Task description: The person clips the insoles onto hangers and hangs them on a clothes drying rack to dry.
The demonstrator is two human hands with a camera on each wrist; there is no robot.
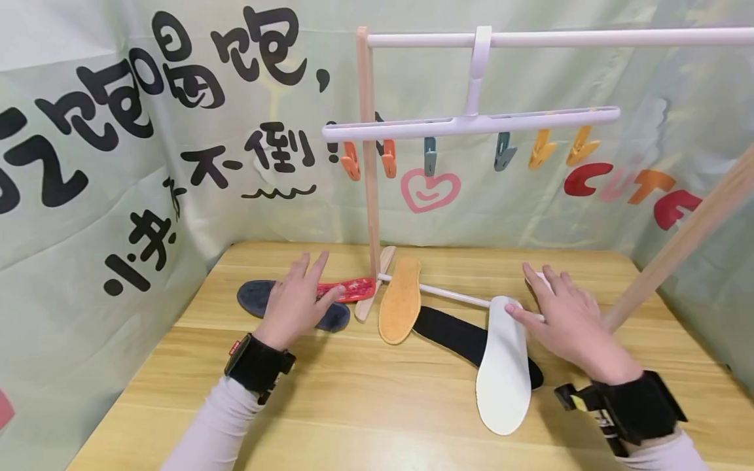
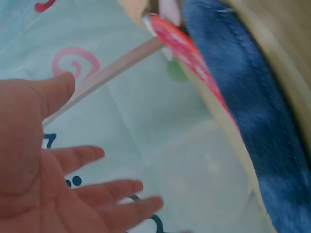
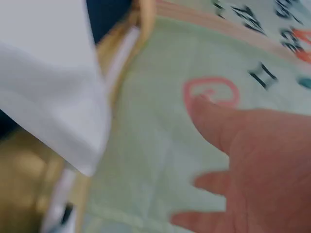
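Observation:
My left hand (image 1: 297, 304), fingers spread, hovers over a dark blue insole (image 1: 254, 296) and a red patterned insole (image 1: 353, 290), partly hiding both. The left wrist view shows that hand (image 2: 82, 189) apart from the blue insole (image 2: 243, 102), its palm bare. My right hand (image 1: 562, 317) has its fingers extended beside a white insole (image 1: 503, 379). In the right wrist view nothing lies between the thumb and fingers of that hand (image 3: 262, 165). The white insole lies across a black insole (image 1: 450, 332). An orange insole (image 1: 402, 301) lies between the hands.
A rack of wooden posts (image 1: 369, 190) and white rods (image 1: 559, 38) stands on the wooden table (image 1: 353, 405). From its top rod hangs a lilac hanger (image 1: 471, 124) with orange, grey-blue and yellow clips (image 1: 430, 157). A printed cloth (image 1: 283, 216) closes off the back and sides.

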